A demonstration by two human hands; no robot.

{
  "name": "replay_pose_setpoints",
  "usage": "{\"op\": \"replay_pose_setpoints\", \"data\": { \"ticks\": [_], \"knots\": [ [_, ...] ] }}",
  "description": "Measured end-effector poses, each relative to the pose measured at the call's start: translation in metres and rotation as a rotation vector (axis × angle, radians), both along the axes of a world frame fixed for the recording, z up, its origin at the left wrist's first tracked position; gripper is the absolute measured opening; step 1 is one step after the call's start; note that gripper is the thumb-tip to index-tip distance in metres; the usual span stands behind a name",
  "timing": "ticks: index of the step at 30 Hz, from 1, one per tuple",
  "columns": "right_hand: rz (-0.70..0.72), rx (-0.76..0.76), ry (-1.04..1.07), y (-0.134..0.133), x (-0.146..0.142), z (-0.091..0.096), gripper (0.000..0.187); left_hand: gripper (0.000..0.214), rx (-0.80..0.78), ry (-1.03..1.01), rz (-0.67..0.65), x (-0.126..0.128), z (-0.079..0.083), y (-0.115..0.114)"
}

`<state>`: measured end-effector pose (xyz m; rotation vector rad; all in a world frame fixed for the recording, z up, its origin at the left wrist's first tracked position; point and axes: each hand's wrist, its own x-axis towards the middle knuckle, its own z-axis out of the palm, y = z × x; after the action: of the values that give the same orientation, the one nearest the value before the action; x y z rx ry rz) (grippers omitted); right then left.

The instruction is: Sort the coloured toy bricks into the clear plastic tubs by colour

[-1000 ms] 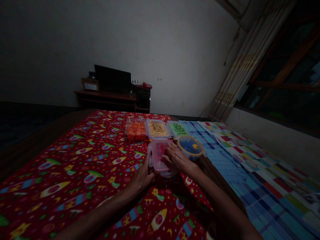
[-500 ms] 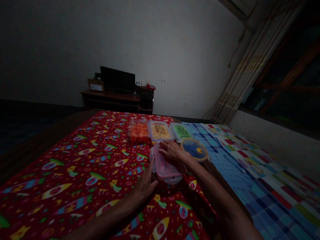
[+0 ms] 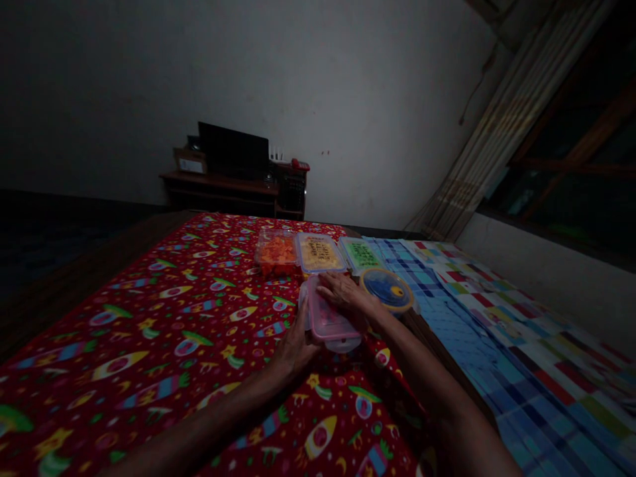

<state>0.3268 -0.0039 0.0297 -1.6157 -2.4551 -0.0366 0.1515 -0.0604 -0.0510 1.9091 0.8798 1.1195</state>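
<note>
A clear food container with a pink-rimmed lid [image 3: 330,323] is between my two hands on the red patterned cloth. My left hand [image 3: 297,341] grips its left side, the thumb low near the front corner. Over the far right part of the lid lies my right hand [image 3: 342,291], its fingers bent onto the top. A flap sticks out at the container's front edge. Behind it stand a clear box of orange pieces [image 3: 277,253], a container with yellowish contents and dark lettering [image 3: 320,254], and a green one with lettering [image 3: 360,254]. A round container with a blue and yellow lid [image 3: 387,289] is to the right.
The red cloth [image 3: 163,344] with rocket prints covers the surface. Blue checked fabric [image 3: 462,344] and a multicoloured patchwork sheet [image 3: 527,318] lie on the right. A desk with a dark monitor [image 3: 233,150] is by the wall, with a curtain [image 3: 472,159] at right.
My left hand has shifted closer around the container's side, its thumb tucking in at the front corner. My right hand stays on the lid. The view has tilted slightly.
</note>
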Motion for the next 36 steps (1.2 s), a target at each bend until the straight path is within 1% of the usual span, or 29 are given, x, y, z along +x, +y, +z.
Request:
{"op": "replay_pose_setpoints", "data": {
  "ticks": [3, 6, 10, 15, 17, 18, 20, 22, 23, 24, 26, 28, 29, 33, 36],
  "knots": [
    [0.017, -0.012, 0.013, 0.0, 0.001, 0.002, 0.034, 0.09, -0.041, 0.019, 0.017, -0.003, 0.001, -0.004],
    [0.023, -0.011, 0.024, 0.0, 0.002, 0.0, 0.037, 0.086, -0.059, 0.047, 0.025, -0.007, -0.005, -0.007],
    [0.007, 0.008, 0.019, -0.003, 0.001, -0.005, 0.041, 0.085, -0.068, -0.001, 0.015, -0.008, -0.01, -0.01],
    [0.009, 0.029, -0.015, -0.005, -0.001, -0.007, 0.046, 0.092, -0.105, -0.029, -0.002, -0.008, -0.005, -0.015],
    [-0.006, 0.013, -0.028, -0.006, -0.002, -0.005, 0.048, 0.089, -0.13, -0.009, -0.026, -0.013, -0.002, -0.015],
    [-0.018, 0.004, -0.036, -0.006, -0.002, -0.004, 0.05, 0.086, -0.118, 0.026, -0.029, -0.017, 0.0, -0.014],
    [-0.03, 0.004, -0.052, -0.008, -0.004, -0.001, 0.051, 0.078, -0.011, 0.124, 0.018, -0.026, 0.005, -0.012],
    [-0.014, 0.027, -0.062, -0.01, -0.004, 0.0, 0.05, 0.071, 0.188, 0.221, 0.099, -0.034, 0.011, -0.009],
    [-0.001, 0.044, -0.063, -0.01, -0.004, 0.0, 0.049, 0.069, 0.292, 0.26, 0.109, -0.038, 0.015, -0.008],
    [0.007, 0.059, -0.063, -0.01, -0.004, -0.001, 0.048, 0.069, 0.382, 0.3, 0.083, -0.04, 0.018, -0.007],
    [0.017, 0.074, -0.064, -0.01, -0.004, -0.003, 0.047, 0.073, 0.508, 0.394, -0.051, -0.041, 0.021, -0.005],
    [0.026, 0.081, -0.068, -0.008, -0.003, -0.007, 0.046, 0.077, 0.549, 0.469, -0.167, -0.038, 0.019, -0.003],
    [0.03, 0.086, -0.068, -0.007, -0.002, -0.009, 0.046, 0.077, 0.551, 0.487, -0.189, -0.037, 0.017, -0.002],
    [0.071, 0.086, -0.062, -0.002, 0.002, -0.015, 0.041, 0.077, 0.538, 0.478, -0.175, -0.032, 0.006, 0.0],
    [0.079, 0.052, -0.02, 0.0, 0.006, -0.012, 0.039, 0.076, 0.546, 0.45, -0.184, -0.034, 0.005, 0.001]
  ]
}}
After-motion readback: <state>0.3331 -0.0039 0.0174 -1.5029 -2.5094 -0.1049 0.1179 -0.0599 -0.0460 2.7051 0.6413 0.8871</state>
